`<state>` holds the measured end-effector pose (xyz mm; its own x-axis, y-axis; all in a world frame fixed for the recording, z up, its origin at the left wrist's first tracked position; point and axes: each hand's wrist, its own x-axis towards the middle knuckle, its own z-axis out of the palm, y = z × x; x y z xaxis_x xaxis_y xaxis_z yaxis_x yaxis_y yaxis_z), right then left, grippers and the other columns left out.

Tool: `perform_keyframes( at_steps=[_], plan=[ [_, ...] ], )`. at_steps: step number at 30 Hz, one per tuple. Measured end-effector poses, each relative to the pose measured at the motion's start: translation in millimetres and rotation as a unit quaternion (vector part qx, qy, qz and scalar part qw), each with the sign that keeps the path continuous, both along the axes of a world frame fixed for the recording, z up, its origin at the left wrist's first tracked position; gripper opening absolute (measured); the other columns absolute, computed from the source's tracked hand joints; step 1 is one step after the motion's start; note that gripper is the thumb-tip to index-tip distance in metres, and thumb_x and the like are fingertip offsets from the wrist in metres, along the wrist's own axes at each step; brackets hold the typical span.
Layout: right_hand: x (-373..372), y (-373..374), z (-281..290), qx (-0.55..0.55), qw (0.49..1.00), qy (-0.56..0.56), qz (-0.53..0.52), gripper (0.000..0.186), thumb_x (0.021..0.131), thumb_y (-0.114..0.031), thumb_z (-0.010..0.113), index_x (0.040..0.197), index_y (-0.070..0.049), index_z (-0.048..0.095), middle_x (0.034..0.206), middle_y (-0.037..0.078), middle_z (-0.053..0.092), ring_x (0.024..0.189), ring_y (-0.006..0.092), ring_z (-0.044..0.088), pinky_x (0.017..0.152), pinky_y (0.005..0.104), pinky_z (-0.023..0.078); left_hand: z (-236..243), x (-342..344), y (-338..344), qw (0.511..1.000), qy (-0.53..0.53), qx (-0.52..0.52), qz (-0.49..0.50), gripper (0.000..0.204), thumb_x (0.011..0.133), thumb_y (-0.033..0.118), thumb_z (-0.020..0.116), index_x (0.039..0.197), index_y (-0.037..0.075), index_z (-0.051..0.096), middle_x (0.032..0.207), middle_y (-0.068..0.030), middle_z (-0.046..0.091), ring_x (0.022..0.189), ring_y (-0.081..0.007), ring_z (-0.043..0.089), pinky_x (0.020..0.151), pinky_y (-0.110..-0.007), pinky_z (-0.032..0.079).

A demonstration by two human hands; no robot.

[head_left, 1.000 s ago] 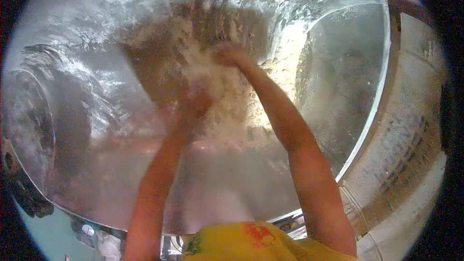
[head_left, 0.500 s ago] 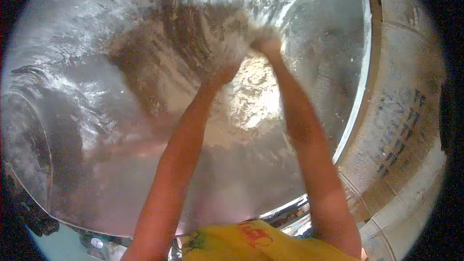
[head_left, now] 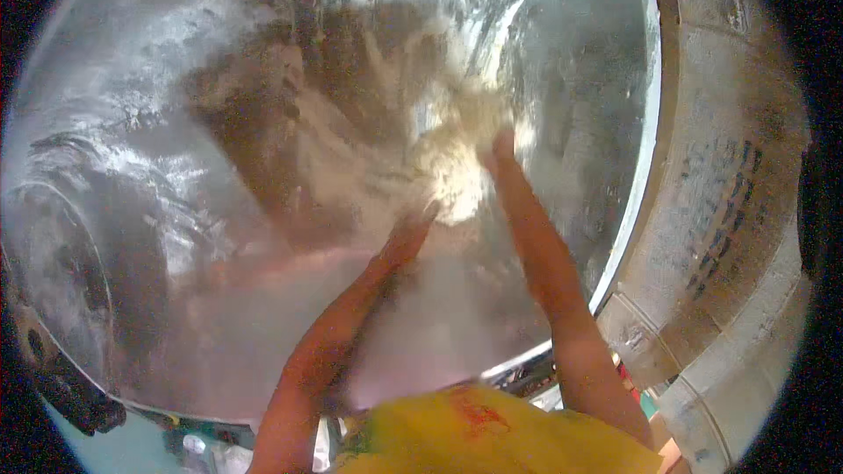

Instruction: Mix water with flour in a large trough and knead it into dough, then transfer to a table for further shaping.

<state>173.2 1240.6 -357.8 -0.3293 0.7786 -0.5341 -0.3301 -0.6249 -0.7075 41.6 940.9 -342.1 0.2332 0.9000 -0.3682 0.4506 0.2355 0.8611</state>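
Observation:
Both my arms reach into a large, shiny metal basin (head_left: 421,333). A patch of pale, crumbly, flour-like stuff (head_left: 457,186) lies in it and shines under bright light. My left hand (head_left: 420,224) is low at the near-left edge of this patch, its fingers blurred. Over the far right of the patch is my right hand (head_left: 498,149), with a pale smear of motion beyond its fingers. Whether either hand holds any of the pale stuff cannot be made out.
White powder streaks the basin's left and far walls. Its bright rim (head_left: 650,114) curves along the right side. Beyond it stand brown cardboard boxes (head_left: 720,167) with dark print. A dark round-ended part (head_left: 75,386) sits outside the rim at lower left.
Both hands have come nearer to me, the left one farther down and the right one slightly down. The bright pale patch looks smaller and partly covered by blur.

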Motion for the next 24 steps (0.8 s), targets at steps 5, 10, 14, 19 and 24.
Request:
perform_keyframes(
  at_steps=[5,10,14,19,24],
  plan=[
    [31.9,-97.4,19.3,-0.058,0.929,-0.282,0.235,0.054,0.104,-0.042,0.051,0.144,-0.006,0.051,0.141,0.011,0.055,0.127,0.0256,0.053,0.109,0.0412,0.041,74.2,-28.0,-40.5,0.994,-0.039,-0.071,-0.069,0.056,0.102,0.047,0.047,0.147,0.014,0.048,0.153,-0.0172,0.044,0.145,-0.0381,0.035,0.121,-0.056,0.021],
    [53.8,-178.1,105.5,0.231,0.462,-0.416,0.748,0.065,0.098,-0.033,0.057,0.155,-0.009,0.036,0.155,0.015,0.042,0.139,0.0295,0.044,0.119,0.0459,0.029,104.9,-111.6,-31.7,0.976,-0.075,0.079,-0.187,0.053,0.101,0.050,0.048,0.145,0.020,0.052,0.154,-0.0132,0.045,0.147,-0.0358,0.032,0.119,-0.066,0.017],
    [-75.9,-12.0,68.6,0.314,0.385,-0.517,0.697,0.059,0.098,-0.034,0.056,0.150,-0.010,0.043,0.152,0.015,0.045,0.137,0.0311,0.046,0.117,0.0483,0.032,68.8,-120.7,135.1,0.927,0.164,0.335,0.029,0.063,0.094,0.057,0.055,0.146,0.022,0.052,0.156,-0.0134,0.042,0.148,-0.0356,0.031,0.114,-0.072,0.016],
    [-162.2,151.3,105.2,0.397,0.324,-0.563,0.649,0.053,0.097,-0.035,0.055,0.144,-0.011,0.050,0.149,0.015,0.049,0.135,0.0326,0.048,0.115,0.0507,0.035,-8.3,-169.3,279.6,0.732,0.404,0.499,0.226,0.073,0.087,0.064,0.062,0.147,0.023,0.051,0.158,-0.0137,0.039,0.148,-0.0355,0.031,0.109,-0.079,0.016],
    [-159.6,82.2,51.3,0.396,0.427,-0.667,0.465,0.038,0.091,-0.040,0.057,0.111,-0.012,0.073,0.112,0.012,0.072,0.102,0.0295,0.069,0.089,0.0487,0.053,-80.3,-135.6,200.3,0.976,0.086,0.161,0.117,0.072,0.091,0.065,0.055,0.145,0.017,0.052,0.162,-0.0138,0.032,0.151,-0.0363,0.021,0.119,-0.062,0.011]
  ],
)
